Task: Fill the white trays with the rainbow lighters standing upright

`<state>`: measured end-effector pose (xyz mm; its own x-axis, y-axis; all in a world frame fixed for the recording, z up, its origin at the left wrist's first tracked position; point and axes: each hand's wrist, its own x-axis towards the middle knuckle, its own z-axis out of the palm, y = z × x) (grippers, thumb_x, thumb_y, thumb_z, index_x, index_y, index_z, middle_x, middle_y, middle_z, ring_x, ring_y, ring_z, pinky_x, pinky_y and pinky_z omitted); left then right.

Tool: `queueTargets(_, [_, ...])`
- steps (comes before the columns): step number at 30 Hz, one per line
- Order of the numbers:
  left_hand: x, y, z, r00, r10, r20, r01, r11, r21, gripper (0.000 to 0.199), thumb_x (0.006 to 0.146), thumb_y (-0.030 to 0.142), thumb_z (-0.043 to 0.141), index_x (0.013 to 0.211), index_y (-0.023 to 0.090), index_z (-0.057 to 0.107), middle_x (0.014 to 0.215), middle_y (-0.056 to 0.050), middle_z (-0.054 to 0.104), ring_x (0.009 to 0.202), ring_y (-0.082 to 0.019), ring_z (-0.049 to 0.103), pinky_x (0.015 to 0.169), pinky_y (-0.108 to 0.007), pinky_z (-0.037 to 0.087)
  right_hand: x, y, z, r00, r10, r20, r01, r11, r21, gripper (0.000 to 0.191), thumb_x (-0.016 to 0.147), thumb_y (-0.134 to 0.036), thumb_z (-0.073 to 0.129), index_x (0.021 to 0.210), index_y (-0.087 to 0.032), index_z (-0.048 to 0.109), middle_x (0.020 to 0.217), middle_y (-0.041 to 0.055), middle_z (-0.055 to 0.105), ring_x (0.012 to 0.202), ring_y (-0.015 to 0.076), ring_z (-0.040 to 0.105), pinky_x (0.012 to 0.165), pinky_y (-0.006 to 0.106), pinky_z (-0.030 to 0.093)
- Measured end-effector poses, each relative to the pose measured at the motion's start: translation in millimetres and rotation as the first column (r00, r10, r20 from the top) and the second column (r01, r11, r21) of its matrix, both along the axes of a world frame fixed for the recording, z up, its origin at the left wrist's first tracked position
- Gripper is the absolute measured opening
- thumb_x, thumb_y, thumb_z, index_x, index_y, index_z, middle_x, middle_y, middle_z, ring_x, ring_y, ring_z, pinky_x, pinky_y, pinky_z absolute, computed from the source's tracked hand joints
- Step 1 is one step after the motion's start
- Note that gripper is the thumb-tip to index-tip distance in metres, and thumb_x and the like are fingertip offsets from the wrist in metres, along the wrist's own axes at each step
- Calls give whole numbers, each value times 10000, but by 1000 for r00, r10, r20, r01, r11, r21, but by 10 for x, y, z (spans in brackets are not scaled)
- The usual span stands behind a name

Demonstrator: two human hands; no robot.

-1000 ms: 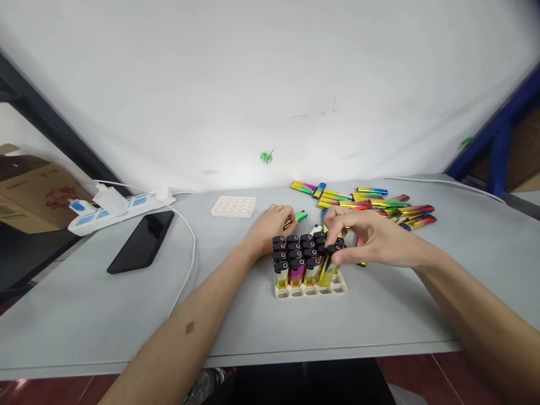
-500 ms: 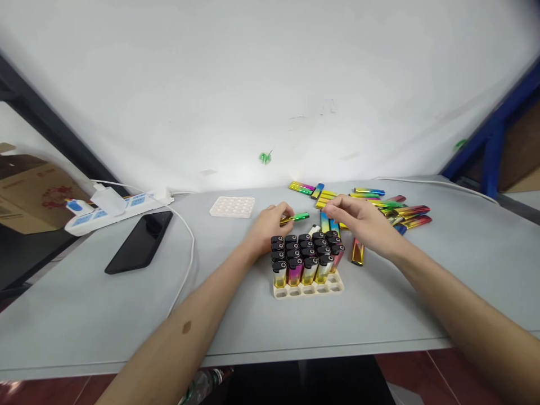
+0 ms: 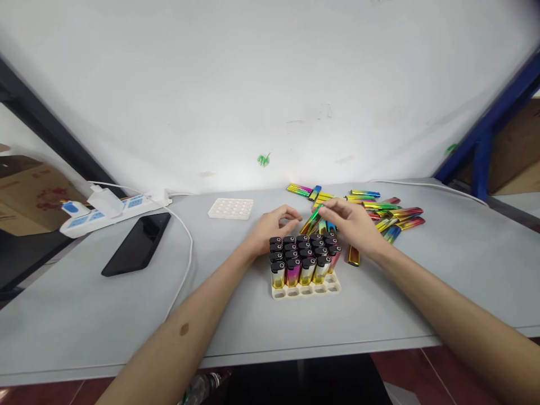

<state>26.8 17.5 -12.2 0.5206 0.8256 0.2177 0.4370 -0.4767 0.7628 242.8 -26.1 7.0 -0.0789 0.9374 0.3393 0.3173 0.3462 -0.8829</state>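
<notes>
While my right hand (image 3: 353, 226) pinches a shiny green-and-red lighter case (image 3: 313, 218) just right of the frame's centre, its long axis lies slantwise, green end toward the upper right, red toward the lower left. My left hand (image 3: 272, 226) has thumb and fingers parted narrowly beside it. Below, black-topped lighters (image 3: 292, 273) stand upright in a cream tray (image 3: 306, 291).

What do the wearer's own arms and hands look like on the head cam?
Left hand and right hand are both bare: no gloves. No sleeve, watch or bracelet shows on the left forearm or right forearm. Only marking: a small, dark, diamond-shaped spot on the left forearm.
</notes>
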Motion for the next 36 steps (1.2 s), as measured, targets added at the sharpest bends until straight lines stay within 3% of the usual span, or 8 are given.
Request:
queueTargets(3, [-23,77,-83,964,73,-257,-1,963,270,171,902,301,534,1031,207,598,1127,-70,665,1140,-249,555,997,-415,435,20,4,36,935,-54,-352,0,988,-152,283,875,-512,595,866,-231,558,857,24,690,749,171,641,751,349,533])
queueTargets(6, [-52,112,-129,932,46,-360,83,939,333,189,920,307,513,1059,198,581,1163,-72,646,1135,-242,548,1005,-407,435,60,7,91,844,-100,-527,-63,957,-282,269,856,-508,617,912,-272,502,715,-33,607,578,144,585,530,283,516])
queueTargets(11, [-65,98,-128,910,34,-413,126,927,354,185,940,319,487,1064,206,566,1183,-64,624,1138,-231,539,1001,-389,442,108,-2,163,761,-71,-645,-205,917,-342,301,838,-552,616,934,-280,532,599,-71,426,418,69,334,336,152,196])
queueTargets(14, [-60,94,-124,904,39,-425,127,926,356,184,943,324,484,1065,210,562,1182,-59,623,1137,-229,537,1003,-386,441,120,2,156,762,-90,-641,-222,894,-389,429,843,-631,535,739,-215,517,512,-69,319,396,64,222,344,177,130])
queueTargets(17, [-54,98,-123,898,45,-437,129,924,360,192,947,326,478,1072,206,560,1187,-61,620,1141,-230,533,1009,-390,435,124,10,135,775,-141,-616,-188,879,-437,465,874,-593,465,615,-207,435,468,-71,243,385,66,167,355,197,122])
queueTargets(23, [-53,92,-118,897,43,-440,133,923,362,186,944,317,477,1075,211,557,1177,-54,616,1127,-228,531,990,-380,443,118,7,147,791,-189,-582,-117,886,-448,374,892,-433,389,595,-208,426,459,-61,247,377,74,161,369,211,112])
queueTargets(31, [-44,98,-125,891,48,-452,133,923,360,191,946,324,472,1074,210,558,1184,-56,615,1139,-227,528,1005,-383,434,113,-9,123,805,-181,-565,-114,887,-447,497,877,-626,413,611,-206,431,470,-77,221,391,65,144,358,199,124])
queueTargets(36, [-41,104,-132,890,54,-452,133,919,372,194,947,324,473,1077,208,559,1185,-55,614,1136,-225,529,1008,-382,431,83,-27,129,833,-164,-529,-122,878,-464,385,893,-469,387,601,-217,397,453,-69,225,379,75,138,347,196,114])
